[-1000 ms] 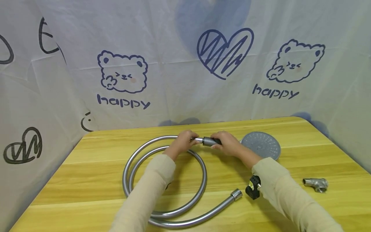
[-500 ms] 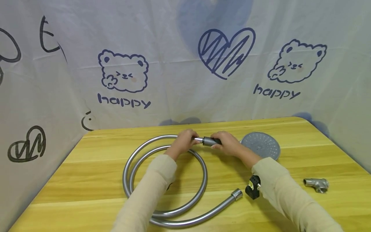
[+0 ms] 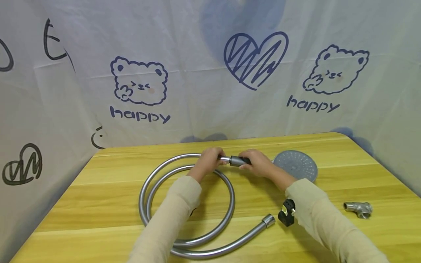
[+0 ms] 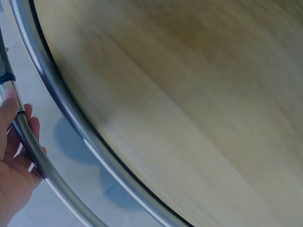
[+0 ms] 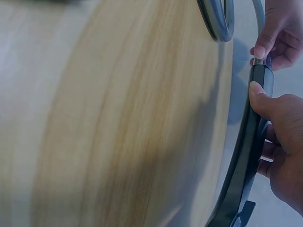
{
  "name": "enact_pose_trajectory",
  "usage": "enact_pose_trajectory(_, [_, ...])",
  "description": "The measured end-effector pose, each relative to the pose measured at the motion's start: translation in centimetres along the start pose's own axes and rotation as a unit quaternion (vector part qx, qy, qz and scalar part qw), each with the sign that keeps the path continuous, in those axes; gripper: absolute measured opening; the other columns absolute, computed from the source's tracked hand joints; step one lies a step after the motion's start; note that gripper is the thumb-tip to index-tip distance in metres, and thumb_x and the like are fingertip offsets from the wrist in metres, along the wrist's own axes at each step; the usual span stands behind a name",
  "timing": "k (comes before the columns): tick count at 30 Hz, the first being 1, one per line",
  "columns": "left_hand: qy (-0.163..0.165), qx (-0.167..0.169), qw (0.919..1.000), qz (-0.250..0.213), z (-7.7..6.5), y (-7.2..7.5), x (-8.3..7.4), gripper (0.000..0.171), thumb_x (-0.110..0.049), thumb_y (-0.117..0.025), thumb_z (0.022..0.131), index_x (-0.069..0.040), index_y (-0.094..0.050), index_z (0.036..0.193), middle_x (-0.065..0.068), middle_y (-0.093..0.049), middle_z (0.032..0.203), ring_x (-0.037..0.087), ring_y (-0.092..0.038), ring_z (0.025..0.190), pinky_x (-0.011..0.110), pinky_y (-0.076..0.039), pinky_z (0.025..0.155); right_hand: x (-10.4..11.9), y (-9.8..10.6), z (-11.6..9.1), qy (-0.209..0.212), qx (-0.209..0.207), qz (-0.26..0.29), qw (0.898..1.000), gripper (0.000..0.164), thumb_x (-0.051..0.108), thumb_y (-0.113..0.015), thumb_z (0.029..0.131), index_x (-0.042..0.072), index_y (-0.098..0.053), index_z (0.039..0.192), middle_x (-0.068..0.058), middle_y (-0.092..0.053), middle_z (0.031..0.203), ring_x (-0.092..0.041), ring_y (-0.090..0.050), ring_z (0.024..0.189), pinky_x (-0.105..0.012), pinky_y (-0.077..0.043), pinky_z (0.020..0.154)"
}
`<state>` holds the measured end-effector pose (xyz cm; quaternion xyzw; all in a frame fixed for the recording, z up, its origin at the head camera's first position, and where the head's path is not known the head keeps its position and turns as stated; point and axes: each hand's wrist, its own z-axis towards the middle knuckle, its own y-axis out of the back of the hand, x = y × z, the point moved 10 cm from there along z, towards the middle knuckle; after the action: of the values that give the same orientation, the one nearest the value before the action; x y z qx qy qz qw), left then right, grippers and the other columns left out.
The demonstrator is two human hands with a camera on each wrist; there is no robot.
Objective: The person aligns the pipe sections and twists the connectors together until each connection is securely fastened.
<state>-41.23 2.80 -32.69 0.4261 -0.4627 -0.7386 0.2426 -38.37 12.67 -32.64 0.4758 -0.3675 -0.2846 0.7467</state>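
My left hand [image 3: 210, 160] pinches the metal end of a grey shower hose [image 3: 231, 199] between thumb and fingers. That end meets the handle of a shower head [image 3: 296, 166]; how far they are joined is hidden by the fingers. With thumb on one side and fingers on the other, my right hand [image 3: 258, 162] grips the dark handle, as the right wrist view shows on the handle [image 5: 246, 137]. The round spray face lies right of that hand, facing up. In the left wrist view the left hand [image 4: 16, 175] curls round the hose by its metal collar.
The hose lies in loops on the wooden table [image 3: 98, 204], its free end with a metal nut [image 3: 268, 220] near the front middle. A metal tee fitting [image 3: 358, 209] lies at the right. A printed cloth [image 3: 197, 91] hangs behind the table.
Both hands keep their holds on the hose end and the handle. The left hand and forearm shift very slightly; hose, shower head and fitting stay in place.
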Motion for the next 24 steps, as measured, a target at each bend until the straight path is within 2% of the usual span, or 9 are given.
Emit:
enact_pose_trajectory(15, [0.016, -0.019, 0.9997, 0.005, -0.02, 0.25, 0.24, 0.021, -0.014, -0.075, 0.077, -0.002, -0.065, 0.091, 0.008, -0.067, 0.086, 0.019, -0.059, 0.078, 0.03, -0.048, 0.071, -0.05, -0.12, -0.02, -0.004, 0.003, -0.004, 1.0, 0.031, 0.016, -0.069, 0.083, -0.001, -0.063, 0.108, -0.015, -0.064, 0.095, -0.025, -0.057, 0.083, -0.04, -0.045, 0.073])
enact_pose_trajectory(20, [0.011, -0.025, 0.9996, 0.002, -0.02, 0.33, 0.23, 0.02, -0.015, -0.075, 0.077, -0.004, -0.064, 0.089, 0.007, -0.066, 0.084, 0.016, -0.056, 0.074, 0.028, -0.046, 0.067, -0.14, -0.07, 0.01, -0.008, 0.002, 0.0, 1.0, 0.031, 0.016, -0.068, 0.083, -0.002, -0.063, 0.109, -0.016, -0.065, 0.096, -0.026, -0.058, 0.085, -0.041, -0.046, 0.074])
enact_pose_trajectory(24, [-0.005, -0.023, 0.9997, -0.006, -0.04, 0.41, 0.04, 0.021, -0.014, -0.074, 0.078, -0.003, -0.063, 0.092, 0.008, -0.065, 0.086, 0.018, -0.057, 0.076, 0.03, -0.047, 0.07, -0.18, 0.09, 0.04, -0.016, 0.0, 0.007, 1.0, 0.032, 0.016, -0.069, 0.083, -0.002, -0.063, 0.109, -0.016, -0.065, 0.098, -0.027, -0.058, 0.087, -0.042, -0.046, 0.076])
